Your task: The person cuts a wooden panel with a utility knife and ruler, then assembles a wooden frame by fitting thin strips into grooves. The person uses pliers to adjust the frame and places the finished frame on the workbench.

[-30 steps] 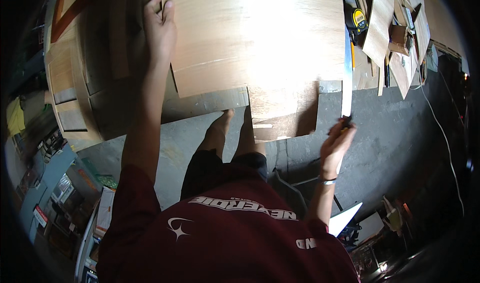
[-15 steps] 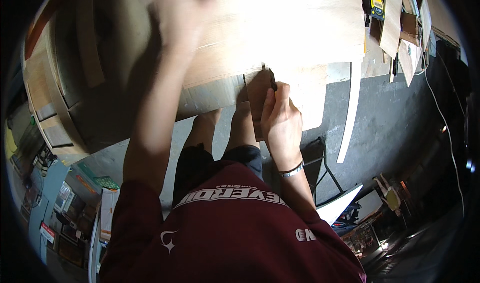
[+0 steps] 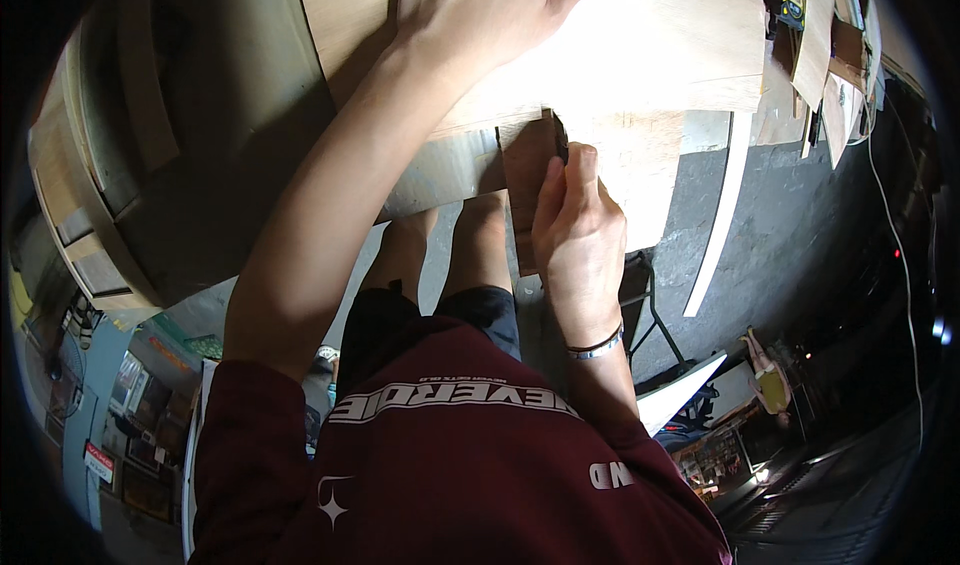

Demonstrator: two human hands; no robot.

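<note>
A pale plywood sheet (image 3: 640, 85), washed out by bright light, spreads over the work surface before me. My left hand (image 3: 480, 10) lies on it, thumb stretched out to the right; the upper edge cuts off its other fingers. At the sheet's near edge, my right hand (image 3: 583, 220) is closed round a slim dark tool (image 3: 560, 137) whose kind I cannot make out. The tool's tip is at the sheet's edge. Just left of that hand, a brown wooden strip (image 3: 525, 190) reaches toward me from under the sheet.
A yellow and black tape measure (image 3: 790, 3) lies at the far right beside wood offcuts (image 3: 815, 35). A long white strip (image 3: 718, 220) hangs over the grey floor. Curved wooden framing (image 3: 95, 205) stands at left. Another person (image 3: 770, 390) is in the right background.
My left hand, blurred before, has moved right and come down on the plywood. The right hand keeps hold of the tool near the same edge. The whole view has shifted slightly.
</note>
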